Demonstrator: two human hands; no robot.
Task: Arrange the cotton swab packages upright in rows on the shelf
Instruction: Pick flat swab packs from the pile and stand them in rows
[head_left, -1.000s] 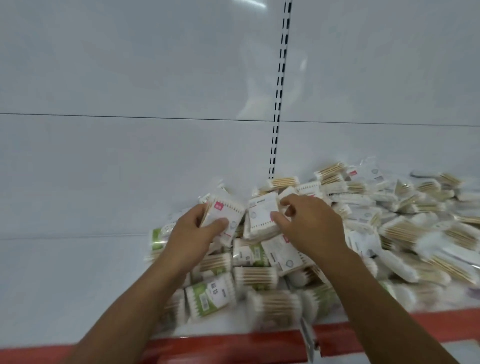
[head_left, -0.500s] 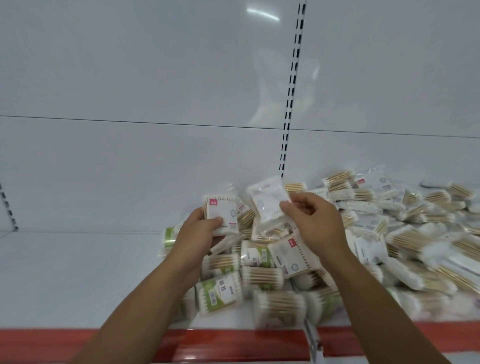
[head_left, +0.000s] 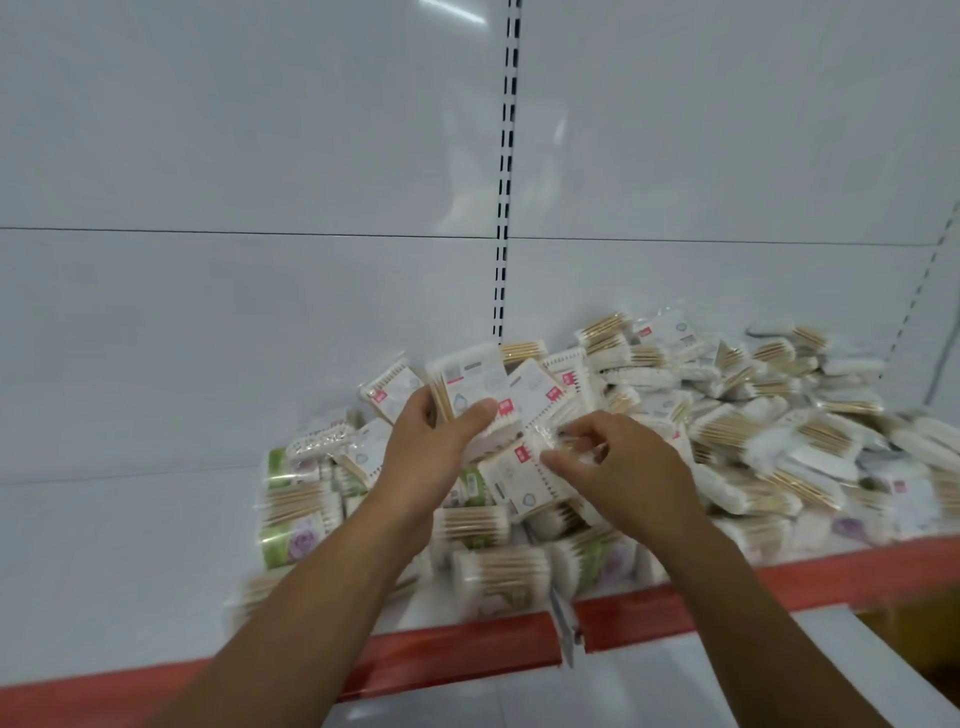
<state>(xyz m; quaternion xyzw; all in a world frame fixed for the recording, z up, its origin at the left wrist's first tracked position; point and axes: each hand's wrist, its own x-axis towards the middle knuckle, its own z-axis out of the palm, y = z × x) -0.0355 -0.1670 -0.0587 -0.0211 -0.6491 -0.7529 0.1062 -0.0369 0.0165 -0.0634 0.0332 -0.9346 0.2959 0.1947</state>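
A loose heap of cotton swab packages (head_left: 737, 431) covers the middle and right of the white shelf (head_left: 130, 525). My left hand (head_left: 431, 452) grips a small stack of white packages with red labels (head_left: 478, 387), held upright above the heap. My right hand (head_left: 618, 467) pinches the clear wrapper edge of another white package (head_left: 524, 480) that lies tilted on the heap, just right of the left hand. Green-labelled packages (head_left: 291, 514) lie on their sides at the heap's left front.
The shelf's red front strip (head_left: 457, 654) runs along the bottom, with a small tag (head_left: 563, 623) hanging at its joint. A slotted upright (head_left: 504, 218) divides the white back panel. Bare shelf surface stretches left of the heap.
The package my right hand held up has joined the stack in my left hand. My right hand has dropped onto another package lower on the heap. The view has shifted left.
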